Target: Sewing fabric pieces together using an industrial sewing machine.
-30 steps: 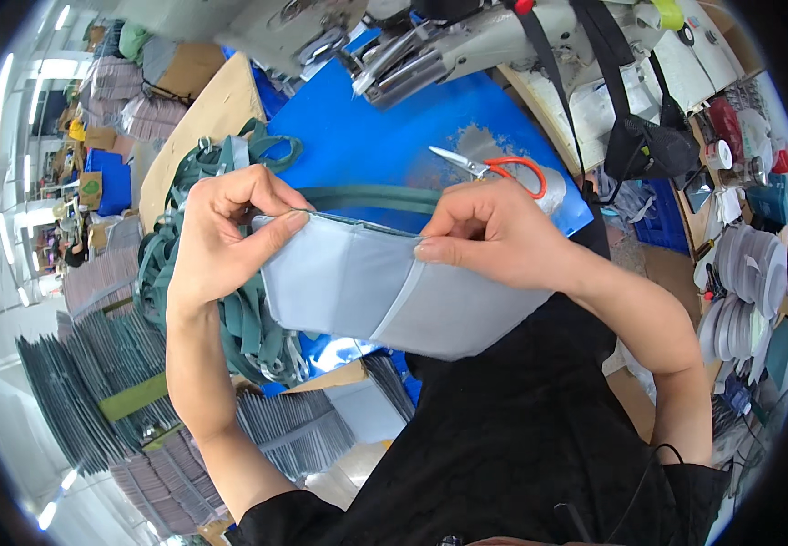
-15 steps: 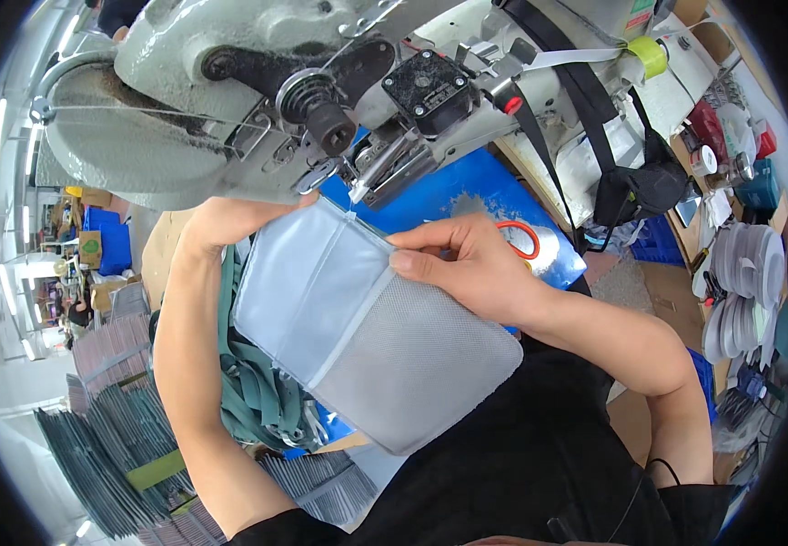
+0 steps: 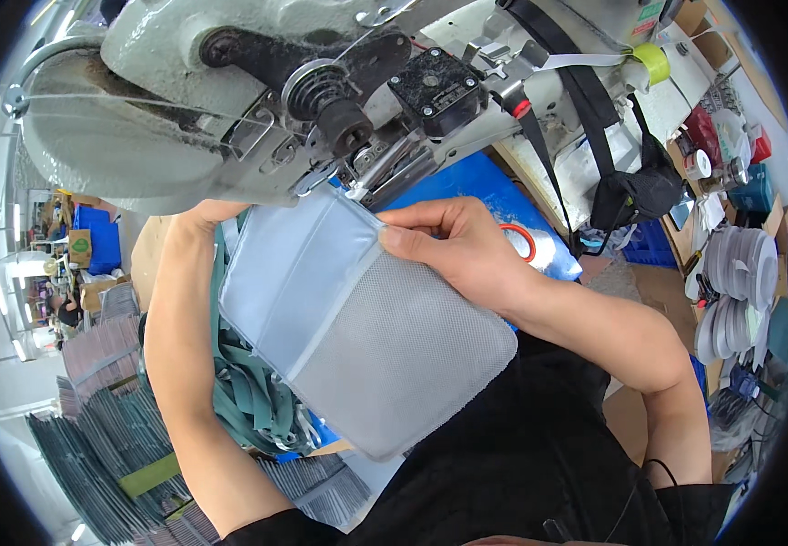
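Observation:
A flat pouch [image 3: 403, 346] with rounded corners lies slanted in front of me, its lower part grey mesh and its upper part smooth and pale blue-grey. Its far edge runs up to the presser foot of the sewing machine [image 3: 176, 173]. My right hand [image 3: 453, 241] pinches the pouch's right edge between thumb and fingers, where the mesh meets the smooth part. Beside the pouch's far left corner, my left hand [image 3: 212, 211] reaches behind the machine head, which hides its fingers.
Red-handled scissors [image 3: 529, 238] lie on the blue surface right of my right hand. Green straps [image 3: 257, 400] hang in a heap left of the pouch. Stacked dark panels [image 3: 94, 464] stand at the lower left, white tape rolls [image 3: 744, 264] at the right.
The pouch has shifted a little up and left, further under the machine, with my right hand moving along. My left thumb, visible before, is now hidden behind the machine head.

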Tool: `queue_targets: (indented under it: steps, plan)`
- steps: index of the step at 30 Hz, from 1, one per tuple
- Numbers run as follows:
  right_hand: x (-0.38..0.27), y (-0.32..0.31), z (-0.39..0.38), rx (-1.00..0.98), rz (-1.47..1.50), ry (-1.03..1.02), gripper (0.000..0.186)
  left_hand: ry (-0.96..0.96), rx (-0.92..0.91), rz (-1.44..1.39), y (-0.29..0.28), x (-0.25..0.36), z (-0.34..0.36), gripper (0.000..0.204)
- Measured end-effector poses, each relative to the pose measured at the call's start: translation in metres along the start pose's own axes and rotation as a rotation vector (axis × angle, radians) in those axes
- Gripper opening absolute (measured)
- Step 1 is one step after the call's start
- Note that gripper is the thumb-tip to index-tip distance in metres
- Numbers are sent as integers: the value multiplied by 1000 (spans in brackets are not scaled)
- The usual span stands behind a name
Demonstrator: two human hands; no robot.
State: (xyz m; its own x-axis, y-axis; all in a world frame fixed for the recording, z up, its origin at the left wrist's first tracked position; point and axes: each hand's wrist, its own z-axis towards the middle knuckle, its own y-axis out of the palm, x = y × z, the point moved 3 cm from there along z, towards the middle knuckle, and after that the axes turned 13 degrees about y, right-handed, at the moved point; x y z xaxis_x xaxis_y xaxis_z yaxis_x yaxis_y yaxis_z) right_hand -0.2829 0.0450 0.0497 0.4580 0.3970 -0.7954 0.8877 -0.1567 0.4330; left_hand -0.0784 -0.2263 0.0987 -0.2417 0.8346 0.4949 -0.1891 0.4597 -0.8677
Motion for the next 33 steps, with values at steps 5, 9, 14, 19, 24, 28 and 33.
queue_targets:
  steps: [5,9,14,19,24,28,33]
  plan:
    - [-3,0,8,11,46,-57,34,31,23,61,-9,-26,7,52]
    - [-6,0,15,100,21,-79,34,90,-5,208,-24,-34,7,49]
    - [-2,2,18,128,47,-148,32,175,-29,386,-26,-27,11,45]
    - [-5,-2,11,81,69,-90,32,246,-10,571,-14,-6,20,43]
    - [-5,3,15,66,90,-63,31,270,13,766,-2,19,30,40]
    - [-1,8,22,2,135,-59,30,268,11,934,9,51,23,39]
    - [10,-6,19,-46,281,-124,28,52,330,320,83,189,-36,62]
